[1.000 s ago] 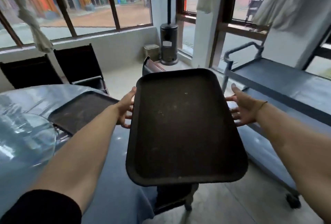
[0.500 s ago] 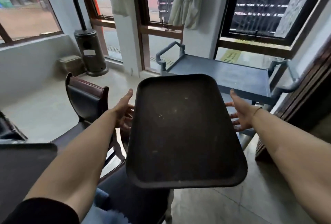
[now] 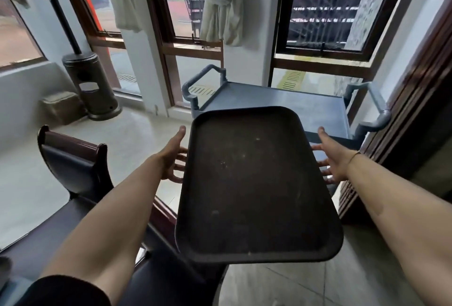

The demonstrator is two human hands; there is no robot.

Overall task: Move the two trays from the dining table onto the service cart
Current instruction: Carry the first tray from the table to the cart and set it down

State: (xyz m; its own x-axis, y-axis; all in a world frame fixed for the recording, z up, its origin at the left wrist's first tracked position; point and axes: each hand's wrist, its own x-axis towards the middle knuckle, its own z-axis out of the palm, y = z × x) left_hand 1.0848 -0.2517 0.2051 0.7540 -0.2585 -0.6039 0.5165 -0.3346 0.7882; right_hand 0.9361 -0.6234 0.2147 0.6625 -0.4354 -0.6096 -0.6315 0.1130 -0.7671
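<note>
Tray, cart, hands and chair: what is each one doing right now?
Tray: empty, held in the air, not yet on the cart.
Cart: top shelf bare, right ahead.
Left hand: holding the tray's left edge.
Right hand: holding the tray's right edge.
Chair: nobody sitting.

Tray now nearer cart, table gone.

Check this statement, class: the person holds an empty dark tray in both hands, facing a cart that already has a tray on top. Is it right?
One part is wrong. The head view shows the cart top bare. The left hand and right hand do hold the empty dark tray.
</note>
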